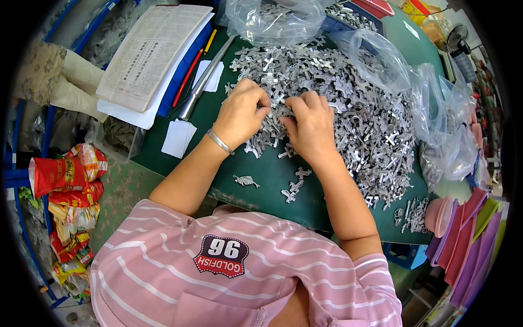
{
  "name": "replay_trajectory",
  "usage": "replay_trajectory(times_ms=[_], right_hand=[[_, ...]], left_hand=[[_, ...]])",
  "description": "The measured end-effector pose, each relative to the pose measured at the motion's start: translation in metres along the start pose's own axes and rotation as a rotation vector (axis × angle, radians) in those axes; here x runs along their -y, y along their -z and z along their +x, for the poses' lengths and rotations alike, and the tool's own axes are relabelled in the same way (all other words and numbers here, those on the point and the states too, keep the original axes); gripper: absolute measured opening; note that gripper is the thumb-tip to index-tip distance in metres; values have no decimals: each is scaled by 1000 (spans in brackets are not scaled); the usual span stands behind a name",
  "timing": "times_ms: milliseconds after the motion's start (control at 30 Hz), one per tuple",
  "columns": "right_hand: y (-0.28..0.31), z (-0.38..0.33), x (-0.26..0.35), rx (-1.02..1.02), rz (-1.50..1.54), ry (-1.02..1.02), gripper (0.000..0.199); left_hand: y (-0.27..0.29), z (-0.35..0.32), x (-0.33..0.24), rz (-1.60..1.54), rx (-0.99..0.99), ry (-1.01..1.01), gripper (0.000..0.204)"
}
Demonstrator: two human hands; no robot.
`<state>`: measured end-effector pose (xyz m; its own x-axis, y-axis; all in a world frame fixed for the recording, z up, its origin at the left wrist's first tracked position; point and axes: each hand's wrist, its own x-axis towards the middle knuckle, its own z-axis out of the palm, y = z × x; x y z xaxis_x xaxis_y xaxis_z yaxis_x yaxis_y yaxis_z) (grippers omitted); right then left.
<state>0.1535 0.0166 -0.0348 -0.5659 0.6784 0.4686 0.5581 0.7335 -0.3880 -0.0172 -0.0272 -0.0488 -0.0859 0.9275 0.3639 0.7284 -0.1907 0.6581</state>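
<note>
A large heap of small silver-grey metal charms [354,114], some shaped like crosses, spreads over the green table [218,182]. At the heap's near left edge, my left hand [242,111] has its fingers curled and pinched together. Close beside it, my right hand [311,122] bends its fingers down over the same edge, thumb towards the left hand. Whatever small piece either hand pinches is too small to make out. Nearer to me, a fish-shaped charm [246,180] lies alone, and a short row of charms [295,185] lies to its right.
Left of the heap are a metal tapered rod [206,82], a red pencil [187,78], white paper slips [178,138] and a printed booklet [147,54]. Clear plastic bags [381,60] edge the heap. More charms [417,215] lie near a pink bowl [437,216] on the right.
</note>
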Motion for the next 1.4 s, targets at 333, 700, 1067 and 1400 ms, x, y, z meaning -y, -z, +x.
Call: replay_trajectory(times_ms=[333, 700, 1067, 1400], right_hand=[[13, -27, -10, -125, 663, -491, 6], [-3, 0, -8, -162, 96, -15, 10], [41, -56, -19, -12, 1621, -688, 14], [60, -116, -37, 236, 1561, -617, 20]], left_hand=[[-4, -6, -11, 122, -42, -78, 25], [8, -22, -35, -1200, -25, 635, 16], [12, -38, -54, -1395, 192, 595, 31], [16, -51, -33, -1814, 286, 899, 21]])
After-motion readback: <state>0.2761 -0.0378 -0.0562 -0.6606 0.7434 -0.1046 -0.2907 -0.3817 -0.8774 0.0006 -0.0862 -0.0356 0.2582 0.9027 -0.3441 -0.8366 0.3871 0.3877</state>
